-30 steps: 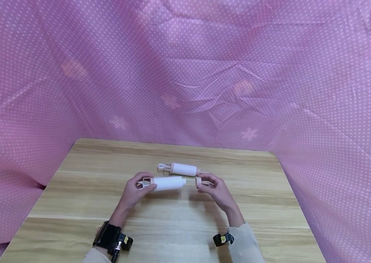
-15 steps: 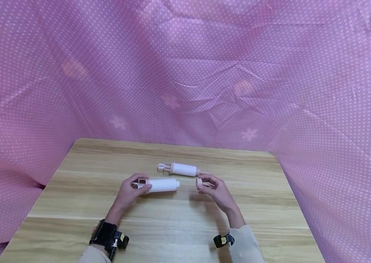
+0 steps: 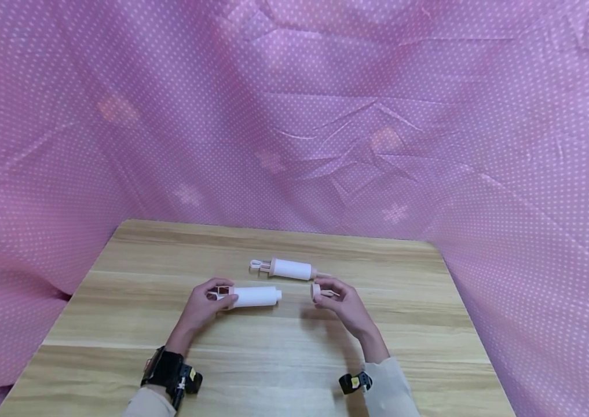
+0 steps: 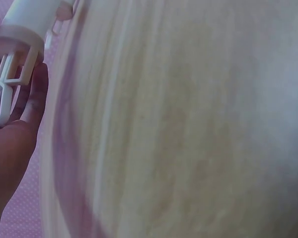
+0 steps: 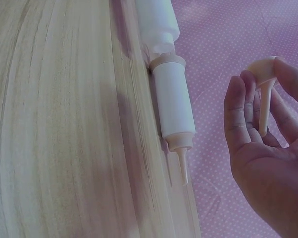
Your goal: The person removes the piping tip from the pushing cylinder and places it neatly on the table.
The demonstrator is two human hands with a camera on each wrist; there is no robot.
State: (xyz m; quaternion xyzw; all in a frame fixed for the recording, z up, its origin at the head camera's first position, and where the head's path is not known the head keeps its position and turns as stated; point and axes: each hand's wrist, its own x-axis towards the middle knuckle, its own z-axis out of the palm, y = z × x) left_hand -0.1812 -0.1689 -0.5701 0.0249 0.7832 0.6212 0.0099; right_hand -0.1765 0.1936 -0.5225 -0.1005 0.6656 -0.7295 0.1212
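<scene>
My left hand (image 3: 204, 302) grips a white plastic syringe (image 3: 256, 296) at its pink collar, thumb on the near side. The loop-ended plunger of this syringe lies along the palm in the left wrist view, and its bare threaded end faces right in the head view. Across a gap, my right hand (image 3: 343, 301) pinches a pink nozzle cap (image 5: 262, 71) between thumb and fingertips. Its thin spout (image 5: 264, 109) points down toward the palm in the right wrist view. Behind both hands lies a second syringe (image 3: 292, 269), with its nozzle fitted and its loop plunger to the left.
A wood-grain table (image 3: 284, 359) lies under everything. Pink dotted cloth (image 3: 294, 145) hangs behind and around its sides. Both wrists carry small black cameras, the left one on a black band (image 3: 163, 368).
The left hand has moved left and a little nearer with its syringe, widening the gap to the nozzle cap. The right hand has barely shifted, and the second syringe lies still.
</scene>
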